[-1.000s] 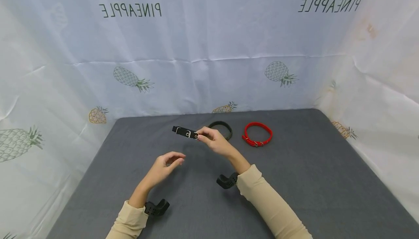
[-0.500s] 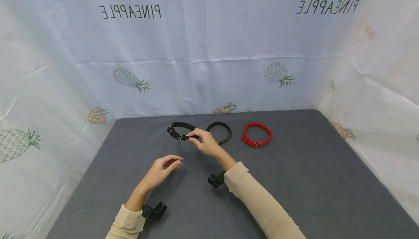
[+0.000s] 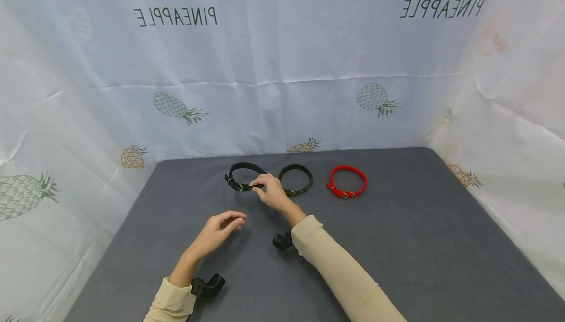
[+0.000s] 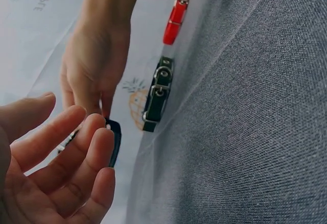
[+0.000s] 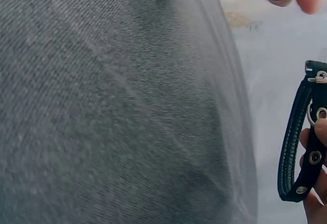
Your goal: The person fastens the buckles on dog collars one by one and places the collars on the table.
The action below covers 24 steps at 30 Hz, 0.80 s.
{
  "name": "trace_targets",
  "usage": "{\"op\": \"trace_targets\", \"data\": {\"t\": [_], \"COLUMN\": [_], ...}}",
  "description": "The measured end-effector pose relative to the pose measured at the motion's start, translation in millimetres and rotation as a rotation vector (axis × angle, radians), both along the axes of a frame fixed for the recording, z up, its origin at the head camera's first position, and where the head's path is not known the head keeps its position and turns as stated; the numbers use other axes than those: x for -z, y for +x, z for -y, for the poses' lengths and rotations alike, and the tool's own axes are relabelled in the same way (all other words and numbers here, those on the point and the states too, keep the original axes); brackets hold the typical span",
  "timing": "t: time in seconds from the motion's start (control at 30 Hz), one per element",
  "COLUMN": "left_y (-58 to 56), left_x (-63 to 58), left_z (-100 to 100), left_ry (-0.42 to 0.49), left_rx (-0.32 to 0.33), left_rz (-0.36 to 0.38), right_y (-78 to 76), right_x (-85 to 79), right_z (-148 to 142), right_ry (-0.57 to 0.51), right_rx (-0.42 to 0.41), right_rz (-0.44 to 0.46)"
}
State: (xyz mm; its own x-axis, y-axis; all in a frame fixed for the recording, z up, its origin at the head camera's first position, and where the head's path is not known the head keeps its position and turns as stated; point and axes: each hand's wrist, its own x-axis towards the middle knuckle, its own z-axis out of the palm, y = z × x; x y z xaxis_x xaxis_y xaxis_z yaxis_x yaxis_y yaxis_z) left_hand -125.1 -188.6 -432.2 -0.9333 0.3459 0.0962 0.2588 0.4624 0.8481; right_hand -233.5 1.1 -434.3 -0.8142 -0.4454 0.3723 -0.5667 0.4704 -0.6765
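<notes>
My right hand [image 3: 270, 192] pinches a black buckled collar [image 3: 234, 183] between thumb and fingers at its near side, at the table's far left. In the right wrist view the collar [image 5: 289, 152] shows a stitched inner lining and metal eyelets, with fingertips around its band. A dark green collar [image 3: 311, 174] lies just right of it, partly behind the hand. Further right lies a red collar [image 3: 365, 180], its buckle toward me. My left hand [image 3: 216, 231] hovers nearer to me with loosely bent fingers and nothing in them; the left wrist view shows its palm [image 4: 66, 178].
A dark grey cloth covers the table [image 3: 397, 243]. White curtain [image 3: 282, 57] printed with pineapples hangs behind its far edge and along both sides. A black wrist mount [image 3: 207, 286] juts from the left wrist, another [image 3: 282, 240] from the right.
My right hand has brought the black collar down from above the table to the spot left of the green collar. The collar now shows as a ring; my left hand has barely moved.
</notes>
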Motion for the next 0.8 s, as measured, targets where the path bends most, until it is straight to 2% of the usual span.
{"op": "trace_targets", "data": {"t": [0.57, 0.8], "left_y": [-6.5, -7.6], "left_x": [5.5, 7.2], "left_z": [2, 4], "left_ry": [-0.024, -0.032], "left_rx": [0.032, 0.035], "left_rz": [-0.022, -0.018], "right_y": [-4.3, -5.9], "right_x": [13.2, 17.9], "right_z": [21, 26], "right_ry": [0.181, 0.262], "right_rx": [0.165, 0.200], "right_rz": [0.065, 0.023]}}
